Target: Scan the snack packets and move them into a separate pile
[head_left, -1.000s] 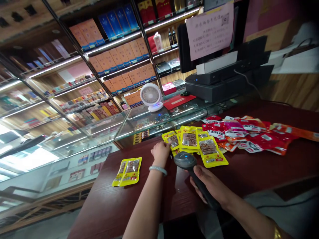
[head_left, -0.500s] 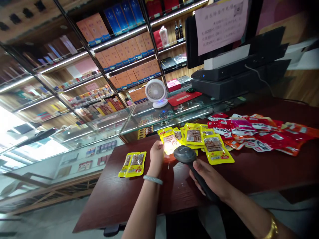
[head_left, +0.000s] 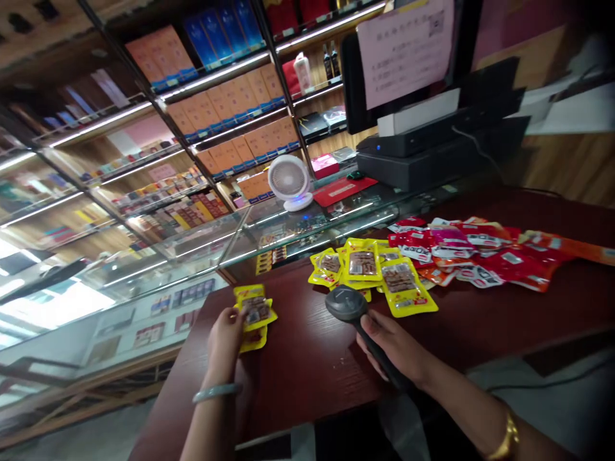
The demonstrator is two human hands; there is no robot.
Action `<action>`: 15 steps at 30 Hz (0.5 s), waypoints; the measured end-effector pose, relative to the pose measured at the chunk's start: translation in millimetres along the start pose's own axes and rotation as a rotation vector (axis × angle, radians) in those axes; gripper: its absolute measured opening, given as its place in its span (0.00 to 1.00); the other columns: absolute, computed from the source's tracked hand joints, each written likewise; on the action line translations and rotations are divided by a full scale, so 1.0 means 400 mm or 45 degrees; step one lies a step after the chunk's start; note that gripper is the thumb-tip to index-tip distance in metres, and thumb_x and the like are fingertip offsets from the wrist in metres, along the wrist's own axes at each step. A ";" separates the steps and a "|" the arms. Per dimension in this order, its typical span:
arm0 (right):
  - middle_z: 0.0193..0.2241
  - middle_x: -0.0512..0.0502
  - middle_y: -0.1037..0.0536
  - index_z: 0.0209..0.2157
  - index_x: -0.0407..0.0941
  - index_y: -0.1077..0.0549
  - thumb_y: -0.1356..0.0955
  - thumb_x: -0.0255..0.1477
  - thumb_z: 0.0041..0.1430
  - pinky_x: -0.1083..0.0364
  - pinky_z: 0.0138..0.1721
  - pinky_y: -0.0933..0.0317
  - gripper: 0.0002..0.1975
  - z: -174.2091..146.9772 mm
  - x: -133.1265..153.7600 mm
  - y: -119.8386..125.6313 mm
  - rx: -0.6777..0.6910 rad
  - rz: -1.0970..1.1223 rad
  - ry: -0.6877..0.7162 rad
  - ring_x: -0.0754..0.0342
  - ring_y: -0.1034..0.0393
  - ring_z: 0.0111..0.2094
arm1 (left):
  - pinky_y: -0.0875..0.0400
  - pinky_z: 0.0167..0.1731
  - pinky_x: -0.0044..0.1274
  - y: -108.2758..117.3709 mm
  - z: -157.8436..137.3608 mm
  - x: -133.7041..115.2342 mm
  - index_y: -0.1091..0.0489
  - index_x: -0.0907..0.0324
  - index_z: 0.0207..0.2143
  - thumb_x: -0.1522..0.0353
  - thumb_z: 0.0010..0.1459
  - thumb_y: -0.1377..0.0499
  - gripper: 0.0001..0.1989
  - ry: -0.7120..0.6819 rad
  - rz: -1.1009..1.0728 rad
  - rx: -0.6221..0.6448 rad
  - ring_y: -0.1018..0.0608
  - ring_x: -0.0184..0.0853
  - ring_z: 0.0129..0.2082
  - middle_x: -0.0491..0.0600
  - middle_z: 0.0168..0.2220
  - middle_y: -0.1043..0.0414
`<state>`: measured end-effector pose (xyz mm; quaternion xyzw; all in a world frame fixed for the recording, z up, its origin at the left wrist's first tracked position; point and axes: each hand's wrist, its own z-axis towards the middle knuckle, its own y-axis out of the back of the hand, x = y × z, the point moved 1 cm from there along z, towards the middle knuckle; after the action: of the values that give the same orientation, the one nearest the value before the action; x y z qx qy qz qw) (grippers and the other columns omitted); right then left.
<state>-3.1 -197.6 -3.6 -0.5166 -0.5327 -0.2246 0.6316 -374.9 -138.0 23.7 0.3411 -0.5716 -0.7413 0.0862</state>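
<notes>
My left hand [head_left: 227, 336], with a pale bangle at its wrist, pinches the edge of a yellow snack packet [head_left: 257, 311] that lies across other yellow packets [head_left: 254, 339] on the left part of the dark red table. In my right hand [head_left: 391, 342] is a black barcode scanner [head_left: 346, 303], gripped by its handle, its head over the middle of the table. Beyond the scanner lies a group of yellow packets [head_left: 364, 264] with clear windows. One larger yellow packet [head_left: 407, 288] rests at the right of that group.
Red, white and orange packets [head_left: 480, 253] spread over the table's right side. Behind the table [head_left: 298, 378] runs a glass counter [head_left: 230, 246] with a white fan [head_left: 290, 179], a red mat [head_left: 344, 191] and a monitor [head_left: 353, 83]. Boxes fill the shelves behind.
My left hand has carried a yellow packet left, from beside the scanner onto the packets at the left. The bright scanner light on it is gone. The view has shifted slightly.
</notes>
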 end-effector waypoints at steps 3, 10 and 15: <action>0.18 0.60 0.36 0.31 0.47 0.41 0.35 0.56 0.57 0.65 0.09 0.46 0.25 -0.004 0.008 0.017 -0.042 0.024 0.011 0.66 0.44 0.11 | 0.33 0.37 0.33 0.018 0.017 0.023 0.29 0.57 0.41 0.50 0.55 0.47 0.22 0.061 0.285 -0.075 0.24 0.48 0.41 0.56 0.41 0.24; 0.19 0.60 0.35 0.33 0.47 0.40 0.35 0.56 0.55 0.65 0.10 0.46 0.26 -0.027 0.008 0.068 -0.150 0.059 -0.007 0.66 0.44 0.11 | 0.37 0.48 0.33 -0.065 -0.081 -0.227 0.27 0.53 0.43 0.53 0.60 0.48 0.19 -0.412 0.188 -0.143 0.27 0.46 0.49 0.52 0.45 0.24; 0.19 0.60 0.35 0.35 0.47 0.39 0.34 0.58 0.53 0.65 0.10 0.45 0.27 -0.049 0.024 0.102 -0.273 0.068 -0.055 0.66 0.44 0.12 | 0.38 0.42 0.28 -0.154 -0.200 -0.479 0.23 0.51 0.39 0.54 0.61 0.46 0.17 -0.691 0.063 0.166 0.25 0.41 0.46 0.49 0.43 0.22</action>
<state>42.7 -197.5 -9.7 -0.5999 -0.5050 -0.2524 0.5669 -166.1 -81.5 36.7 0.1207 -0.6285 -0.7648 -0.0741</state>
